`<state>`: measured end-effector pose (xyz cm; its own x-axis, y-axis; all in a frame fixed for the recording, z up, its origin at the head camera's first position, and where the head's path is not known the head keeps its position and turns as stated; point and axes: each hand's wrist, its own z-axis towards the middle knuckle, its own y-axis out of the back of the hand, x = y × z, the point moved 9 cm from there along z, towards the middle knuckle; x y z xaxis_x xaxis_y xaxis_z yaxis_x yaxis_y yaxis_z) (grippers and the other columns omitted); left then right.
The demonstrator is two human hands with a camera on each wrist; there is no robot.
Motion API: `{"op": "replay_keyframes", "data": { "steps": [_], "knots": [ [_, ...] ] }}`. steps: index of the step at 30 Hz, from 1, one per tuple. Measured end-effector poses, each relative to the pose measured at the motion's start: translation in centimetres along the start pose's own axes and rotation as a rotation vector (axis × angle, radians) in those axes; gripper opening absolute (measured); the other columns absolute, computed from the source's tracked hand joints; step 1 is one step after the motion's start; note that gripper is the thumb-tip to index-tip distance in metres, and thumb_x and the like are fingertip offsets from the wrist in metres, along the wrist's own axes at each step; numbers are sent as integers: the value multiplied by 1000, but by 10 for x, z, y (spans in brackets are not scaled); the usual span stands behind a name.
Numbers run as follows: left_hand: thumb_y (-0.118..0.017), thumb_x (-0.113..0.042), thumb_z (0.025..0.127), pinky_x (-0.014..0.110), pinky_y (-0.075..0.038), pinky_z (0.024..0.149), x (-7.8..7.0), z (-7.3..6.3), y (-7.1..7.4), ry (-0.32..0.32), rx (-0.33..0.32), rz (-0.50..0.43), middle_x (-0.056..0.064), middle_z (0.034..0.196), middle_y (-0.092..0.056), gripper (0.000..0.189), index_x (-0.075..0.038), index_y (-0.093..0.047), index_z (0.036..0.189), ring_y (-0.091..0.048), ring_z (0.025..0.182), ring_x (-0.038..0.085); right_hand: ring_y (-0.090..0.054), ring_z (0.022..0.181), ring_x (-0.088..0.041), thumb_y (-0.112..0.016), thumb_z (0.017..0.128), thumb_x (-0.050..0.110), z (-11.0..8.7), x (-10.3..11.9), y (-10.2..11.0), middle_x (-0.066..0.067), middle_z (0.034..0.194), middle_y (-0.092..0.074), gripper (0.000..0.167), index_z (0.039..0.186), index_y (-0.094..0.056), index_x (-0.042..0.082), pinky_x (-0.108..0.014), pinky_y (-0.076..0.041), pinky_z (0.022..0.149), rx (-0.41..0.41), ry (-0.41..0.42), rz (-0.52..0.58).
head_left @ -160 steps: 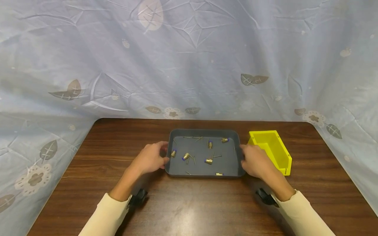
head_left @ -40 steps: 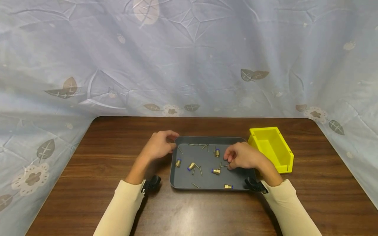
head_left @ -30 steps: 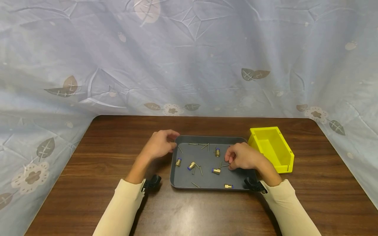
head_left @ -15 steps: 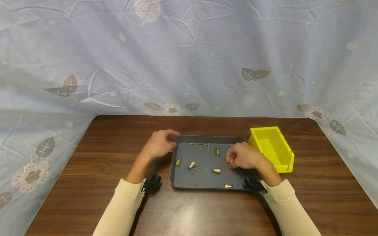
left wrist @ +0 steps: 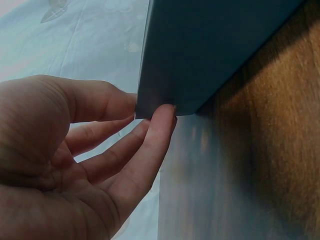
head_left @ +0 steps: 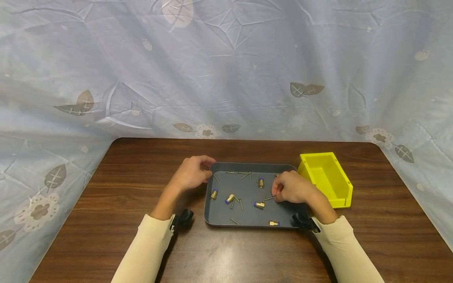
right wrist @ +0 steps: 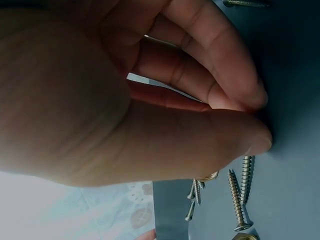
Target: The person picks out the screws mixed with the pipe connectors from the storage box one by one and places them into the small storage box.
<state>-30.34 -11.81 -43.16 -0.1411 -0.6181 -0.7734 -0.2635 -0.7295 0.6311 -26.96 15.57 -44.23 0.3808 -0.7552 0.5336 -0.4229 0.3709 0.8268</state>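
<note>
The left hand [head_left: 190, 173] met the tray [head_left: 247, 217] at its far left corner, the thumb against the rim and the fingers bent round the outside of the wall, so the corner was held between them. The right hand [head_left: 293, 186] reached in over the right part of the tray, back of the hand upward, fingertips angled down and leftward to the floor. Its thumb and forefinger were drawn together at the tips, with other fingers curled behind; whether they pinched the near screw [head_left: 269, 198] I could not tell, since the thumb hid that end. This screw was on the tray floor, its long axis running almost left to right, the right end reaching the fingertips and the left end pointing toward a second screw [head_left: 264, 197]. That one ran closer to front-to-back, its head toward the person, near a brass fitting [head_left: 259, 205]. Three screws lay at differing angles by another fitting [head_left: 230, 199] farther left, and a lone screw [head_left: 234, 221] slanted close to the near wall. The tray's own long axis ran left to right across the table [head_left: 230, 259]. A yellow bin [head_left: 337, 173] stood to its right, its low end turned toward the near side.
</note>
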Motion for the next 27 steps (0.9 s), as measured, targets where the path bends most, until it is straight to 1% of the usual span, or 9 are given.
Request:
{"op": "replay_keyframes", "data": {
  "steps": [6,11,13,15,19,20,24,26,27],
  "knots": [
    [-69,3,100,36,-70,76,0,0,0,2,-1,-3,28,131,-72,37,6,-71,137,-81,85,27,-56,70,-14,-85,86,5,1,-2,-1,7,76,-65,15,81,-75,15,-28,-50,62,17,39,-8],
    [-69,3,100,37,-69,76,1,-1,0,7,3,-2,28,131,-71,37,6,-70,137,-81,86,28,-57,67,-11,-86,82,13,14,-35,-17,13,74,-64,17,77,-74,25,-25,-49,59,-8,72,-18],
    [-69,3,100,37,-69,76,1,-1,0,8,4,0,28,131,-72,38,5,-70,138,-81,85,28,-57,67,-11,-87,82,16,18,-45,-22,13,74,-65,17,78,-74,26,-26,-49,58,-5,77,-13],
    [-69,3,100,37,-69,76,2,-1,-1,7,5,-3,28,131,-72,38,6,-70,138,-81,85,28,-57,66,-13,-87,82,16,20,-49,-26,10,75,-65,16,79,-74,24,-27,-47,56,-11,111,-11],
    [-69,3,100,37,-69,76,2,0,-2,7,7,-5,28,132,-72,38,6,-70,138,-81,84,27,-57,66,-15,-86,83,15,13,-33,-16,8,76,-65,14,81,-74,20,-28,-48,56,-10,114,12],
    [-69,3,100,37,-70,76,1,-1,-2,8,7,-6,28,132,-71,38,6,-70,138,-81,85,27,-56,67,-14,-86,84,17,13,-34,-17,7,76,-65,13,81,-74,20,-27,-47,57,-22,142,21],
    [-68,3,101,37,-70,77,1,-1,-1,11,6,-11,28,131,-72,38,5,-70,139,-81,86,28,-57,68,-14,-84,86,14,1,-7,1,7,77,-66,10,83,-75,17,-29,-51,60,-22,113,54],
    [-68,3,101,37,-70,77,1,-1,-1,12,6,-15,27,131,-72,38,6,-70,138,-81,86,28,-57,68,-13,-83,86,12,-1,-2,6,7,77,-66,9,83,-75,15,-28,-51,61,-32,103,58],
    [-68,4,101,37,-70,77,1,-1,-1,11,6,-18,28,131,-72,38,6,-69,138,-81,87,28,-57,67,-13,-83,85,8,-5,6,12,7,76,-67,10,83,-75,15,-29,-52,62,-29,66,57]
  ]
}}
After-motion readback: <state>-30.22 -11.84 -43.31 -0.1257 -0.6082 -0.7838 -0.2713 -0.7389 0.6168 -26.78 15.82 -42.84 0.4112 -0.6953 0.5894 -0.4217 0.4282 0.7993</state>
